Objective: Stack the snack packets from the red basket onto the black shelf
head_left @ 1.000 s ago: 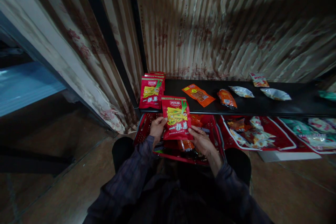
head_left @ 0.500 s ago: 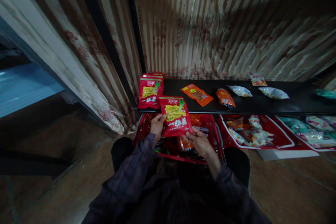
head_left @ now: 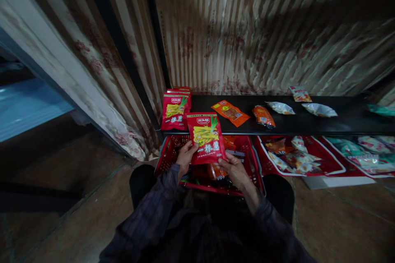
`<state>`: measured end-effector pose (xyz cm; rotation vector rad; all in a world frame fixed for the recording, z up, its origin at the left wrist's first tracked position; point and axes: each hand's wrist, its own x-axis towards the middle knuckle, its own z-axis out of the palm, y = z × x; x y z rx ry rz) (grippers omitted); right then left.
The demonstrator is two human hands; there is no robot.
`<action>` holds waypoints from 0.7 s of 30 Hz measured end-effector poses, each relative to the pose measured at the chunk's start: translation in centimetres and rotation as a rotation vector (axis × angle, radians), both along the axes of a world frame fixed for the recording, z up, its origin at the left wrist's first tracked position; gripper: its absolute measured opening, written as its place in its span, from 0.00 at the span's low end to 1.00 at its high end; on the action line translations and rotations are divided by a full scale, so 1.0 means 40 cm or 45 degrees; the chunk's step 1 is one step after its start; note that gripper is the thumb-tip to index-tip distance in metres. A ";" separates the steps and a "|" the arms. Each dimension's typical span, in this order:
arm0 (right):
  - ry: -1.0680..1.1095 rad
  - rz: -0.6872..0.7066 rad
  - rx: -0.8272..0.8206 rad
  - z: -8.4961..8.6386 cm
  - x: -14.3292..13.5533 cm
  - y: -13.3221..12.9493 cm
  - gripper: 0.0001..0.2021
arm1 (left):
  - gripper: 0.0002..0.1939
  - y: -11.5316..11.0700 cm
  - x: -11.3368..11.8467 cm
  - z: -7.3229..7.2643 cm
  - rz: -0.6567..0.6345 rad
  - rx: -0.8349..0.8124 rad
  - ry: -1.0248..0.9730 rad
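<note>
Between my hands is a red snack bag [head_left: 206,135] printed with yellow sticks and green onion, its front facing me. My left hand [head_left: 186,156] grips its left edge, thumb on the front. At the lower right corner, my right hand [head_left: 235,168] pinches the bag. It is held above a red plastic basket [head_left: 254,163] with several packets inside, partly hidden by the bag and hands. Just beyond, at the left end of a black shelf [head_left: 203,104], stands a stack of matching red bags [head_left: 175,111].
Along the shelf lie a flat orange packet [head_left: 231,112], a plump orange packet [head_left: 263,116], white packets [head_left: 280,107] and a green packet [head_left: 381,109]. More red baskets [head_left: 335,168] of packets stand below at right. Striped curtains [head_left: 216,28] hang behind; a black post [head_left: 156,37] rises at left.
The held red bag has come slightly lower, with both hands still on it. The view has shifted a little; the shelf's packets lie as before.
</note>
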<state>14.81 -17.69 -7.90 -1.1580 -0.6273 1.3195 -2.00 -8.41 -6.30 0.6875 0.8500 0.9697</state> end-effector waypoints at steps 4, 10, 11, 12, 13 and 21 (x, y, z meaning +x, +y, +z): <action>0.003 -0.046 0.000 0.011 0.016 0.012 0.21 | 0.27 -0.006 -0.007 -0.007 -0.028 0.026 0.005; 0.039 -0.189 -0.013 0.057 0.036 0.055 0.25 | 0.29 -0.032 -0.011 -0.017 -0.122 0.061 0.043; 0.036 -0.193 -0.013 0.063 0.036 0.061 0.24 | 0.29 -0.035 -0.012 -0.019 -0.130 0.062 0.050; 0.032 -0.196 -0.013 0.067 0.036 0.065 0.24 | 0.29 -0.037 -0.012 -0.020 -0.135 0.063 0.058; 0.030 -0.201 -0.013 0.068 0.035 0.069 0.23 | 0.30 -0.039 -0.013 -0.020 -0.136 0.067 0.066; 0.062 -0.238 0.029 0.062 0.015 0.078 0.19 | 0.29 -0.052 -0.021 -0.013 -0.093 0.061 0.100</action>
